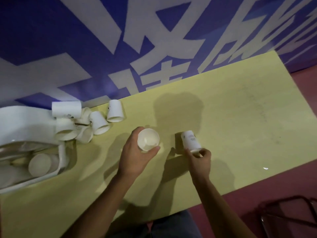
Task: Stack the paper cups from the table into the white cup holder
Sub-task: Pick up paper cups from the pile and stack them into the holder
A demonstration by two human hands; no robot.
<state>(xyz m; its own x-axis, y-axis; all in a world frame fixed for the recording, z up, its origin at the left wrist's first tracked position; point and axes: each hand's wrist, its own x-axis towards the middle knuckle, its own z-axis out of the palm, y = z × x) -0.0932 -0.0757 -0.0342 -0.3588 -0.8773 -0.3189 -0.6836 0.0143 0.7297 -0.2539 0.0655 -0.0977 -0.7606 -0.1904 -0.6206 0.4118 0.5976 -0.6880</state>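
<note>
Two hands are over the yellow table [240, 103]: the left hand [135, 155] has its fingers [157, 149] wrapped around an open paper cup [148, 139] that faces up, and the right hand [199, 158] pinches the rim of an upside-down cup [190, 141] with its fingertips. Far to the left of the left fingers lies a heap of more cups [89, 124], tipped over. Next to that heap is the white cup holder [22, 121], with cups inside its near end.
</note>
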